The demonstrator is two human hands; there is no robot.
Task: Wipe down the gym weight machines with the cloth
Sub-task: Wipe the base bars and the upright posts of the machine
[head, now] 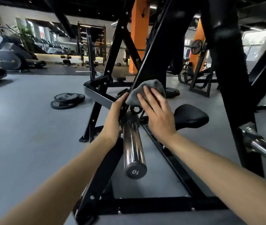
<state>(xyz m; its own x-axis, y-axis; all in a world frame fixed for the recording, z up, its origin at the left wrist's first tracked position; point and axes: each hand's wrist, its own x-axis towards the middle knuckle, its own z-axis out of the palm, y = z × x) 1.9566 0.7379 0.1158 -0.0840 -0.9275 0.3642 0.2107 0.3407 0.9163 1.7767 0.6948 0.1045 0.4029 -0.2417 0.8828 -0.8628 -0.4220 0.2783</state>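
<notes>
A grey cloth (151, 88) lies pressed against a slanted black bar of the weight machine frame (147, 65). My right hand (157, 113) presses flat on the cloth with straight fingers. My left hand (115, 117) grips the black collar at the base of a chrome plate sleeve (133, 148), whose end cap reads 10. The left fingers are partly hidden behind the collar.
A black padded seat (192, 116) sits just right of my right hand. Another chrome bar end (262, 148) juts in at the right. Weight plates (68, 100) lie on the grey floor at the left. Orange pillars (138, 34) and other machines stand behind.
</notes>
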